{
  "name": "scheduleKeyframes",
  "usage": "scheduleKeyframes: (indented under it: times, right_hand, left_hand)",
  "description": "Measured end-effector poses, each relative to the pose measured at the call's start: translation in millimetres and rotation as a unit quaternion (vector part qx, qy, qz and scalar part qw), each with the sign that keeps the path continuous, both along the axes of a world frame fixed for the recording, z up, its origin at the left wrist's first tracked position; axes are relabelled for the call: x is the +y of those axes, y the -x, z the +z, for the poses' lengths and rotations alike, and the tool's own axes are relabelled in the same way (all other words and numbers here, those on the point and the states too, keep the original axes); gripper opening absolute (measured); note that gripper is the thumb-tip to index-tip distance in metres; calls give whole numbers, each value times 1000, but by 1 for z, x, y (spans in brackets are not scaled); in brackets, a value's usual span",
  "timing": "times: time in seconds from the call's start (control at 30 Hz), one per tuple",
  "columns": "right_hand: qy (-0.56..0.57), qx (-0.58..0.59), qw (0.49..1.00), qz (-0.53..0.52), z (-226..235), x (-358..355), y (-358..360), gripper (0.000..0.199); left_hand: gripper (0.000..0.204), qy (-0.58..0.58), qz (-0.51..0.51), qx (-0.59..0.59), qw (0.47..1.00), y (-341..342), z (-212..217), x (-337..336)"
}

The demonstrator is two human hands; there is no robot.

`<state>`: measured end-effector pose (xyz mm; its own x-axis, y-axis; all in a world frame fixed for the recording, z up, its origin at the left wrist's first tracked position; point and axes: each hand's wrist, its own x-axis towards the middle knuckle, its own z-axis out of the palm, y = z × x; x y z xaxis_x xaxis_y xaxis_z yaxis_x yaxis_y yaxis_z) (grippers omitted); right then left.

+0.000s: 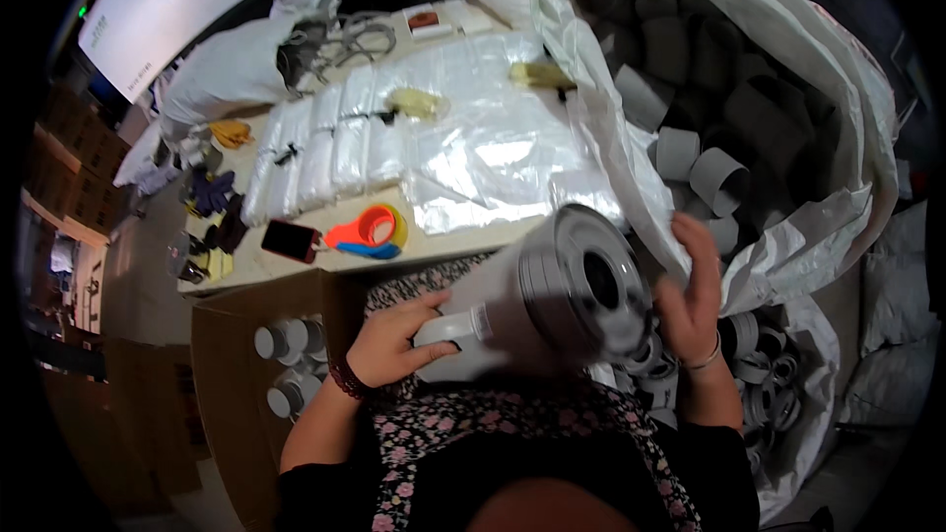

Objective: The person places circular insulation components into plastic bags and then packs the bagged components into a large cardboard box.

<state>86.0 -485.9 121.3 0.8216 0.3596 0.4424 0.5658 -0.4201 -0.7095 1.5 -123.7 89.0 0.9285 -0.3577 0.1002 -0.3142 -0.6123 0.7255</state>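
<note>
The large white woven sack (788,227) stands open at the right, filled with grey tube sections (719,177). The work table (296,271) lies ahead, covered by clear plastic bags (463,138). A cardboard box (232,335) at lower left holds grey capped cylinders (286,340).

The grey cylinder (552,296) is held over the lap, between table edge and sack, tilted with its ribbed round end toward the camera; motion blur softens its outline.

The left hand (394,340) is closed around the narrow tail end of the cylinder, thumb on top, wrist bent inward. The right hand (695,300) is raised with fingers spread and palm against the wide end's rim; it is flat, not clenched, and steadies rather than clasps.

A red and yellow tape dispenser (370,232) rests on the table edge beside a dark phone (291,239).
</note>
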Motion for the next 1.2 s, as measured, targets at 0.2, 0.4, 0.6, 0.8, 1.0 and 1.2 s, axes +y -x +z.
scheduleKeyframes:
  times: [0.2, 0.4, 0.6, 0.8, 1.0, 1.2]
  right_hand:
    - [52, 116, 972, 197, -8, 40, -16, 89]
    - [19, 119, 973, 197, -8, 60, -38, 86]
    - [13, 130, 968, 215, -18, 61, -39, 78]
    - [-15, 407, 900, 156, 11, 93, -68, 68]
    - [-13, 91, 991, 95, 39, 71, -99, 60]
    - [123, 51, 991, -3, 16, 123, -153, 44]
  left_hand:
    - [36, -85, 22, -96, 992, 3, -10, 1]
    - [45, -93, 44, -38, 994, -7, -13, 12]
    - [37, -99, 78, -88, 988, -20, -21, 5]
    - [39, -70, 73, -9, 995, -41, -22, 3]
    - [34, 9, 72, 96, 993, -43, -25, 18]
    - [47, -154, 22, 101, 983, -38, -4, -7]
